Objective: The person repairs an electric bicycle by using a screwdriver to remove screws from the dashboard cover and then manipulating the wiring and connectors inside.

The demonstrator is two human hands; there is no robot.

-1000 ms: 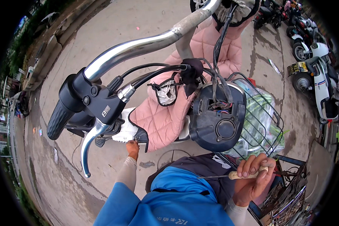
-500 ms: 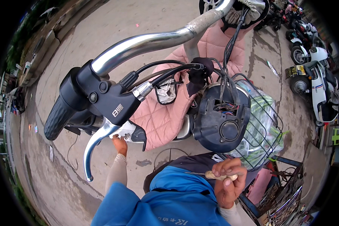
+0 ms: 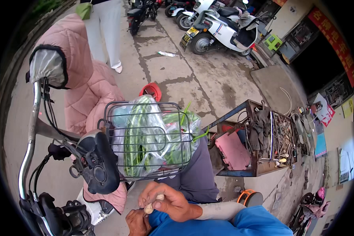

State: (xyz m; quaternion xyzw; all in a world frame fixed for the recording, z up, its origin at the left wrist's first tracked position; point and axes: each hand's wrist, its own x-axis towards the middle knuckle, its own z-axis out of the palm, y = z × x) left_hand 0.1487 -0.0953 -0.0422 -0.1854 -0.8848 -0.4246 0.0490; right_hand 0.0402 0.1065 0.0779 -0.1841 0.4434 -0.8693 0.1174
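My right hand (image 3: 171, 202) is closed around a screwdriver (image 3: 149, 208) with a pale, yellowish handle; its shaft cannot be made out here. Close beside it, low in the view, my left hand (image 3: 137, 223) has its fingers curled, and what they hold, if anything, is hidden. Both hands are just in front of my blue top. To their upper left is the scooter's dark headlight housing (image 3: 95, 161), with cables running up from it to the chrome handlebar (image 3: 26, 153).
A wire basket (image 3: 145, 128) with bagged green vegetables stands ahead. A pink quilted cover (image 3: 92, 106) drapes the scooter. On the right is a metal tool cart (image 3: 269, 171) full of tools. A person in white trousers (image 3: 104, 31) stands beyond; parked scooters (image 3: 224, 33) line the back.
The view has swung right toward the basket and tool cart. My left hand has left the white scooter panel and come beside my right hand, which still holds the screwdriver.
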